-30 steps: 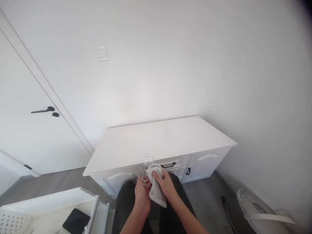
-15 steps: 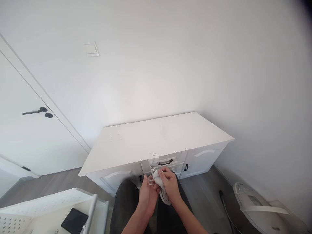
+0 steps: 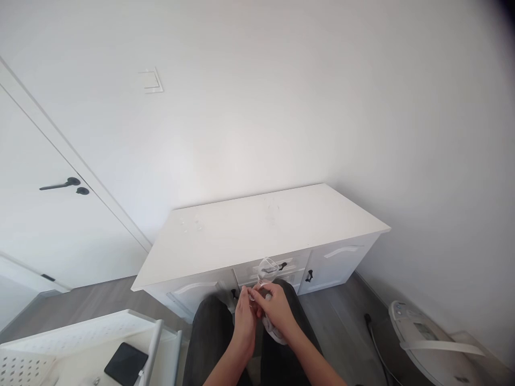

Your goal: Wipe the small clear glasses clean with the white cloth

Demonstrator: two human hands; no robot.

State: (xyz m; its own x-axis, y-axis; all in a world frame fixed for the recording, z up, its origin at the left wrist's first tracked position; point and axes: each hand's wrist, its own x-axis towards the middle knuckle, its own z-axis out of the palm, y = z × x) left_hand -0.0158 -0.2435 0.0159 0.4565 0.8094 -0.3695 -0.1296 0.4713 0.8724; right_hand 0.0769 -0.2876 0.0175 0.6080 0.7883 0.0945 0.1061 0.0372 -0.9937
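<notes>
And here the hands meet, close together above the lap: the left hand (image 3: 244, 321) closes round the foot end of a stemmed glass (image 3: 268, 269), as far as the overlapping fingers show, while the right hand (image 3: 279, 313) pinches a pale cloth (image 3: 274, 333) against it. The bowl tips away, just beyond the fingers, near the cabinet front

Danger spots now! A slick foot could slip from the left fingers if the cloth drags; twisting both hands against each other might snap the thin stem; and that bowl, so near the edge of the white cabinet (image 3: 237, 236), could knock it and chip. A drop past the knees (image 3: 213, 327) probably means the hard grey floor (image 3: 338, 321)

Beyond the hands, the cabinet top runs to a plain wall, with small clear items (image 3: 196, 221) ahead and to the left, too faint to identify. Low to the left, a white rack (image 3: 72, 332) holds a dark tablet-like slab (image 3: 126, 364); farther left, a door with a black handle (image 3: 60, 186). Low to the right, well apart, sits a bulky appliance (image 3: 438, 356)
</notes>
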